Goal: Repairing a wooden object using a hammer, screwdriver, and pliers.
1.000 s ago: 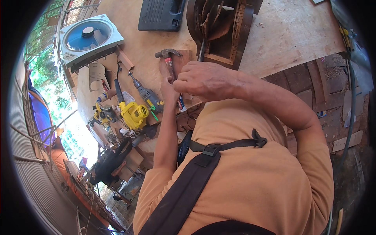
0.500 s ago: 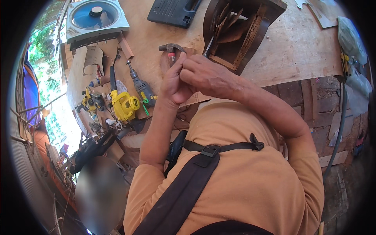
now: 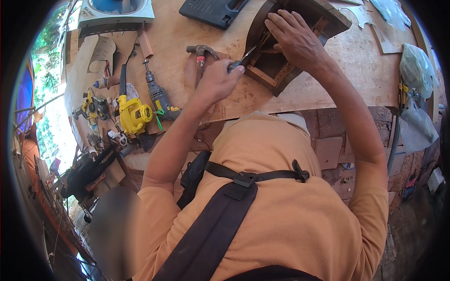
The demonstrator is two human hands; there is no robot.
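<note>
My left hand (image 3: pixel 219 83) is closed round the handle of a screwdriver (image 3: pixel 236 65). Its thin metal shaft points up and right toward a dark brown, hollow wooden piece (image 3: pixel 257 29) with curved sides. Over the open side of that piece lies my right hand (image 3: pixel 300 44), fingers stretched out and holding nothing that I can see. It hides much of the inside, where lighter wooden strips (image 3: pixel 262 78) show along the edges. A claw hammer (image 3: pixel 200 58) with a red-banded handle rests just left of my left hand.
On the bench's left lie a yellow blower (image 3: pixel 135 114), a grey drill (image 3: pixel 161 99) and a yellow-and-black power tool (image 3: pixel 93 105). A black case (image 3: pixel 213 11) sits at the far side. Plastic bags (image 3: pixel 417 70) hang at the right edge. Another person (image 3: pixel 86 175) is at lower left.
My hands, together before, have parted. The right hand has moved up and right onto the wooden piece. My left hand now shows the screwdriver in its grip, and the view has shifted slightly.
</note>
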